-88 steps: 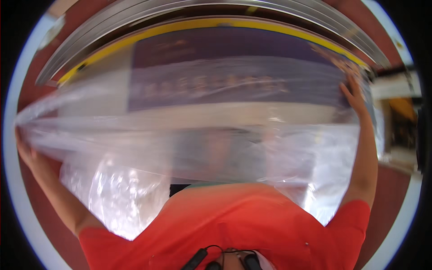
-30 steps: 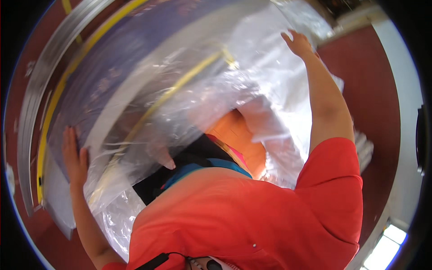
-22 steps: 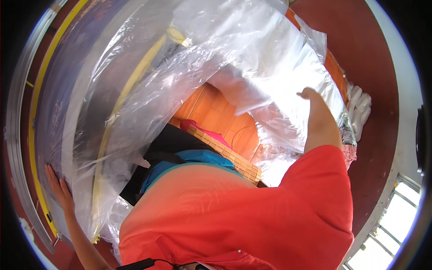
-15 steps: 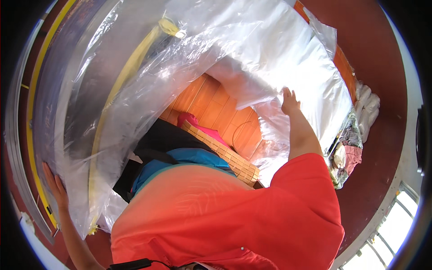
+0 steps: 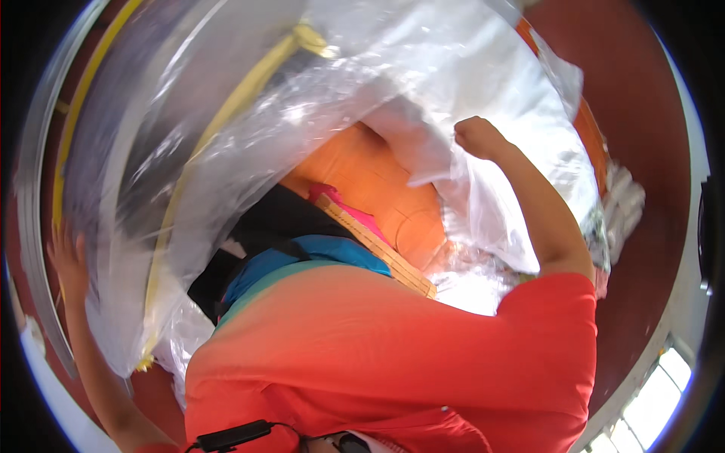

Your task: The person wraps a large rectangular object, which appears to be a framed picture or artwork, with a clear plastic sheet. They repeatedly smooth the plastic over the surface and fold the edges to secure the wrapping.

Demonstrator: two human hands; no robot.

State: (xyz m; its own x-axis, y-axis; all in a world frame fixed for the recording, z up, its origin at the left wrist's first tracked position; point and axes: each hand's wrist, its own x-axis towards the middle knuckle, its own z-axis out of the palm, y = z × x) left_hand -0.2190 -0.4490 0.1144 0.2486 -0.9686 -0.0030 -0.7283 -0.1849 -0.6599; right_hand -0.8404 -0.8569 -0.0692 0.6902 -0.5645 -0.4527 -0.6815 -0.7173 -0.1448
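Note:
Clear plastic sheeting (image 5: 249, 162) spreads in wrinkled folds over much of the view, with a yellow strip (image 5: 215, 128) running along it at the left. Under it at the right lies bulky white material (image 5: 521, 98). My right hand (image 5: 477, 137) is closed in a fist at the edge of this white, plastic-covered part, gripping the sheeting, which hangs in folds below the fist. My left hand (image 5: 69, 260) is at the far left, somewhat blurred, its fingers apart against the outer edge of the sheeting. It holds nothing that I can see.
Orange wooden slats (image 5: 362, 170) show through the gap in the plastic. On them lie a beaded tan mat (image 5: 377, 245) and a pink cloth (image 5: 347, 208), close to my body. A yellow-edged metal frame (image 5: 64, 162) curves along the left. Bundled white plastic (image 5: 623, 204) rests at the right on dark red floor (image 5: 642, 113).
My right hand has gone from spread fingers to a fist and shifted slightly left and up, lifting the sheeting into folds. My left hand has slid a little up and left.

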